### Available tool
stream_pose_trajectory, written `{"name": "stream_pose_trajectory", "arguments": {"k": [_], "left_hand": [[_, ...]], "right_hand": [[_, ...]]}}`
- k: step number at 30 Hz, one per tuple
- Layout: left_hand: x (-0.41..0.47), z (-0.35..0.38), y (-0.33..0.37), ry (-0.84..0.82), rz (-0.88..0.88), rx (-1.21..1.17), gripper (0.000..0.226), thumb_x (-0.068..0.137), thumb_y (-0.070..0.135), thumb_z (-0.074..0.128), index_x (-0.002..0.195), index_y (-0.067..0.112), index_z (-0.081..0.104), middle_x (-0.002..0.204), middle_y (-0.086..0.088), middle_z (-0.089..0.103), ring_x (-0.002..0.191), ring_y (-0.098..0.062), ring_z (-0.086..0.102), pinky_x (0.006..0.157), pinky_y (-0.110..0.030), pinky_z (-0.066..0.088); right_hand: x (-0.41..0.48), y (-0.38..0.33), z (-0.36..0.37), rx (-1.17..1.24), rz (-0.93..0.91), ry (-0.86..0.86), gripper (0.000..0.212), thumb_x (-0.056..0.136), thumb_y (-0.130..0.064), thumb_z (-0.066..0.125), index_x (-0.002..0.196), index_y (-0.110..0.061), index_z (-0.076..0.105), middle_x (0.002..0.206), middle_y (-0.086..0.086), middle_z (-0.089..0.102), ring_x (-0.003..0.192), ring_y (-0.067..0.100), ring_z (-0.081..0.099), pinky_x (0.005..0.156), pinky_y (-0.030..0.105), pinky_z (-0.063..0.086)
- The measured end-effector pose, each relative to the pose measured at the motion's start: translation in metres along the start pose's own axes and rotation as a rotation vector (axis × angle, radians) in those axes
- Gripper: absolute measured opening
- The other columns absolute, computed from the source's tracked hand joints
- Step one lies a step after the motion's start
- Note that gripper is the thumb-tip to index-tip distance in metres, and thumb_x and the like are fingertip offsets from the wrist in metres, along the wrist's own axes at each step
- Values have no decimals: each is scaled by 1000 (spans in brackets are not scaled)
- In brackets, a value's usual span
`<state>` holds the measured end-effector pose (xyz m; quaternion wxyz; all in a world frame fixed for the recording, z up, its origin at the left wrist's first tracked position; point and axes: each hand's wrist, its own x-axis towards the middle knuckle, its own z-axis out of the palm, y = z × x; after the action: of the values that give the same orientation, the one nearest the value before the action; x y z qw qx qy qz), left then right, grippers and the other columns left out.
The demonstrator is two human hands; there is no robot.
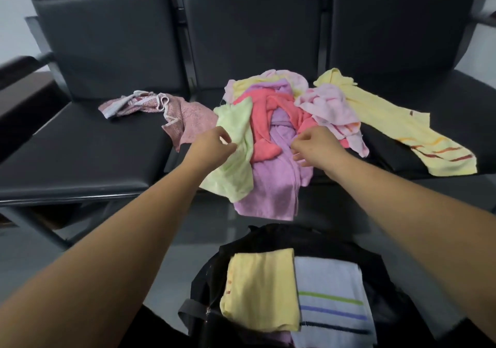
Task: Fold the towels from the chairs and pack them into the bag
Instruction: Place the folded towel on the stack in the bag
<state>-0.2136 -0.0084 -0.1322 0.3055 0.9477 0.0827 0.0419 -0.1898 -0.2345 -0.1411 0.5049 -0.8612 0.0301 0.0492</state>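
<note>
Asking: what do the fingers hold?
Answering: the left hand (214, 147) has its fingers pinching the green towel (236, 176). The right hand (319, 146) has its fingers curled on the purple towel (271, 189); whether they grip it is unclear. Both towels lie heaped on the chairs (80, 146), and the bag (209, 267) sits nearer.
Asking: any risks or writing?
Answering: lifting the green towel could drag its tangled neighbours off the seat. No writing is readable.

A glossy grey floor (204, 224) spreads across the lower middle, faintly mirroring what hangs above it; a pale wall (12, 12) shows at the upper left corner and the far right edge; a dark brown wooden piece (21, 90), its kind unclear, sits at the left edge.
</note>
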Motion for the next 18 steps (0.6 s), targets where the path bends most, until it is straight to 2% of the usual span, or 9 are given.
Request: {"name": "stream_pose_trajectory", "arguments": {"k": [3,5,7,9,10,11,14,16,18], "left_hand": [[16,10,-21,52,-122,36,62,90,41,72,137,6,50,137,-19,52,120,-32,55,90,-39,48],[24,17,-36,-9,-218,36,68,93,40,69,143,2,43,143,-19,46,129,-36,49,98,-39,44],[29,20,-47,-55,-251,11,46,96,31,65,129,1,55,120,-13,60,112,-32,58,82,-33,42],[34,22,-54,-29,-205,-4,20,96,24,63,89,5,62,83,-4,58,86,-27,56,66,-32,38],[36,22,-55,-11,-183,-46,25,95,21,63,76,6,58,74,-2,55,80,-26,53,60,-32,36],[38,22,-55,-13,-167,-171,25,95,19,64,75,7,60,74,-3,59,78,-25,56,61,-30,40],[34,15,-42,-140,-123,-780,13,99,16,63,106,14,73,103,-6,76,98,-24,70,88,-36,53],[30,10,-35,-225,-100,-975,20,101,16,58,118,14,70,110,-5,75,100,-20,71,90,-37,55],[27,7,-32,-213,-82,-1074,22,102,16,56,120,11,67,107,-6,75,94,-19,72,81,-34,57]], "right_hand": [[14,-11,10,-30,-45,-7,22,84,-6,55,84,14,65,76,19,63,81,40,73,77,55,62],[22,-18,25,-28,-81,-26,22,85,-7,56,82,14,64,74,21,58,71,31,65,76,54,62],[25,-22,44,-9,-89,-67,22,90,-6,57,83,12,67,77,28,68,66,27,66,75,51,62],[27,-22,63,42,-72,-129,23,97,-13,60,85,6,68,83,27,73,60,21,70,70,45,62],[26,-23,73,76,-56,-159,26,99,-18,61,88,5,68,82,26,73,56,18,69,66,42,62],[25,-23,80,111,-25,-182,29,100,-24,63,90,2,68,77,23,73,52,17,66,60,36,60],[28,-22,94,304,90,-193,30,97,-29,69,90,0,69,58,9,55,45,17,45,43,25,39],[31,-27,94,457,118,-171,23,95,-25,72,87,-3,69,59,9,49,51,19,41,47,27,34],[33,-34,87,555,95,-118,19,94,-24,73,83,-10,70,74,13,63,66,24,55,61,33,43]]}}
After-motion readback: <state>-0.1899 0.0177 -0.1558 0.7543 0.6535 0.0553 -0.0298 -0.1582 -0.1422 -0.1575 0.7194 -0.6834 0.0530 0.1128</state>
